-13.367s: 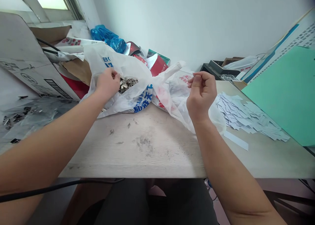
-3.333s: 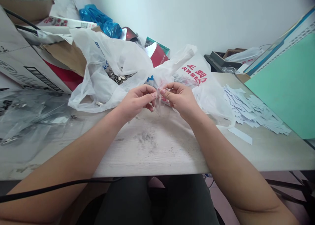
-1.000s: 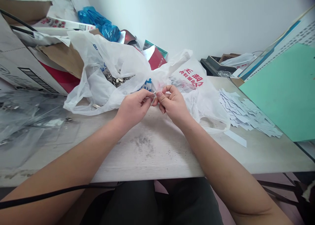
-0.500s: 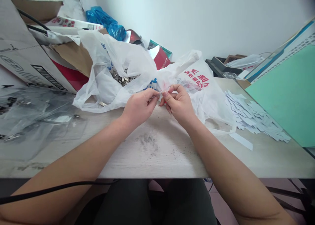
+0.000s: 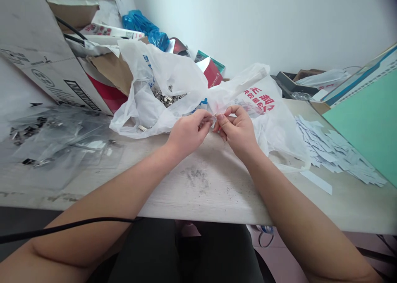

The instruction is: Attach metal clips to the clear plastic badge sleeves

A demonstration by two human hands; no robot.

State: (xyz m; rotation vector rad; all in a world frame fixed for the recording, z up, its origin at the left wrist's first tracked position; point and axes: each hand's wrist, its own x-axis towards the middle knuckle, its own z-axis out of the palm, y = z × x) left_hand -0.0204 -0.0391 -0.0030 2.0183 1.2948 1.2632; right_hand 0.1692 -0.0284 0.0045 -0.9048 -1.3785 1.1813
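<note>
My left hand (image 5: 190, 131) and my right hand (image 5: 237, 128) meet fingertip to fingertip above the middle of the table, both closed in a pinch. Between them is something small, too tiny and too covered by fingers to name. A bit of red shows under my right fingers. Just behind the left hand lies an opened white plastic bag (image 5: 182, 70) holding a heap of small metal clips (image 5: 167, 99). Behind and beside the right hand rests a second white plastic bag with red print (image 5: 281, 128). One loose metal piece (image 5: 142, 128) sits at the first bag's near edge.
Clear plastic bags (image 5: 62, 151) with dark and metal clips lie at the left, before a cardboard box (image 5: 58, 74). Many white paper slips (image 5: 333, 144) spread at the right beside a green board (image 5: 369, 113). A black cable (image 5: 77, 222) crosses my left forearm.
The whole view has shifted, so the scene sits further right in the picture. My hands stay together in nearly the same pinch, with only slight finger movement.
</note>
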